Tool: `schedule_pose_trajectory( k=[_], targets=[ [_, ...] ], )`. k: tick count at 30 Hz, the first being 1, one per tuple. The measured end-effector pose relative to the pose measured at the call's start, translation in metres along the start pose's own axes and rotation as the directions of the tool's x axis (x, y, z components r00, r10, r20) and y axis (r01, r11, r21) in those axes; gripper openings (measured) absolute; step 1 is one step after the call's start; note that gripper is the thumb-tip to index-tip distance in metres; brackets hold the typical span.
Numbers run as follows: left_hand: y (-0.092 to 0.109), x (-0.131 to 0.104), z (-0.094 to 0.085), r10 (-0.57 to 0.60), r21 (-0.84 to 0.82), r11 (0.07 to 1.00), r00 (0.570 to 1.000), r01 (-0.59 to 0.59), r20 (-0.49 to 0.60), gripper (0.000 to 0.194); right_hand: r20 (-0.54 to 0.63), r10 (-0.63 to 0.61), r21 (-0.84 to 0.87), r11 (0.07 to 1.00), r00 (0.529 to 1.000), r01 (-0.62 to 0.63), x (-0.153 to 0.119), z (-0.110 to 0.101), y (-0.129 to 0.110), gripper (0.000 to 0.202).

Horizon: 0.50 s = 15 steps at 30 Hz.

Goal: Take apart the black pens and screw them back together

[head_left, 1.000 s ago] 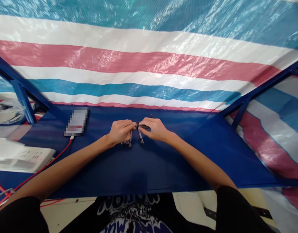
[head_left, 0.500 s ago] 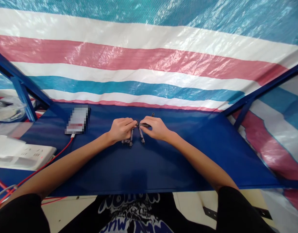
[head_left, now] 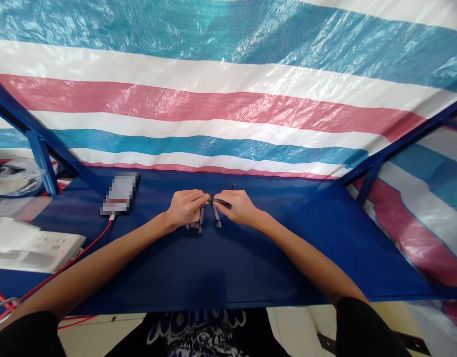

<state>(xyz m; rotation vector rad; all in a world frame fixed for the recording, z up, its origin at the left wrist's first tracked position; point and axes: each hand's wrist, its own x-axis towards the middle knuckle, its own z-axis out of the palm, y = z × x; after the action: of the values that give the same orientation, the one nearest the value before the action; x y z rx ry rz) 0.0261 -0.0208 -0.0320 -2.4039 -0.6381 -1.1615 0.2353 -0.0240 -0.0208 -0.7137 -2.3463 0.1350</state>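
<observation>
Both hands meet over the middle of the blue table (head_left: 273, 258). My left hand (head_left: 187, 208) is closed, its thumb and finger pinching a small dark part at the fingertips. My right hand (head_left: 239, 206) pinches a slim black pen-like piece (head_left: 222, 202) whose tip points left and meets the left fingertips. Just below the meeting point lies a thin clear-and-dark stick (head_left: 216, 218), slanting toward me. Several similar slim sticks (head_left: 200, 224) lie beside and partly under my left hand. A short dark tube end (head_left: 233, 185) shows behind my right hand.
To the left lies a phone (head_left: 120, 193) with a red cable (head_left: 90, 240). Nearer me is a white power strip (head_left: 52, 248). Blue metal bars (head_left: 42, 158) flank the table, and a striped plastic sheet (head_left: 221, 106) hangs behind it. A clear plastic bag (head_left: 18, 176) sits far left.
The view has tilted up a little, so the table and hands appear lower. Both hands keep their pinch, with the pieces still together between them.
</observation>
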Motion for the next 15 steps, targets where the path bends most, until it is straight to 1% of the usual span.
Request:
schedule_pose_trajectory(
  k=[2, 5, 9, 13, 15],
  targets=[
    [0.001, 0.001, -0.001, -0.001, -0.01, 1.0, 1.0, 0.001, -0.006, 0.014, -0.02, -0.006, -0.005, 1.0, 1.0, 0.006, 0.0, 0.0, -0.001, 0.026],
    [-0.001, 0.003, -0.003, -0.02, -0.01, 1.0, 1.0, 0.02, 0.006, 0.016, -0.015, 0.03, 0.031, 0.999, 0.999, -0.03, 0.002, -0.003, 0.0, 0.025],
    [-0.007, 0.004, -0.005, -0.099, -0.022, 0.995, 0.994, 0.1, 0.042, 0.02, 0.008, 0.1, 0.044, 0.994, 0.995, -0.1, 0.005, -0.011, 0.005, 0.026],
    [-0.008, 0.004, -0.005, -0.096, -0.031, 0.995, 0.995, 0.098, 0.039, 0.022, 0.017, 0.07, 0.007, 0.997, 0.997, -0.071, 0.003, -0.015, 0.007, 0.029],
    [-0.008, 0.004, -0.005, -0.099, -0.037, 0.994, 0.994, 0.101, 0.048, 0.022, -0.002, 0.08, 0.008, 0.997, 0.997, -0.08, 0.003, -0.015, 0.007, 0.029]
  ],
)
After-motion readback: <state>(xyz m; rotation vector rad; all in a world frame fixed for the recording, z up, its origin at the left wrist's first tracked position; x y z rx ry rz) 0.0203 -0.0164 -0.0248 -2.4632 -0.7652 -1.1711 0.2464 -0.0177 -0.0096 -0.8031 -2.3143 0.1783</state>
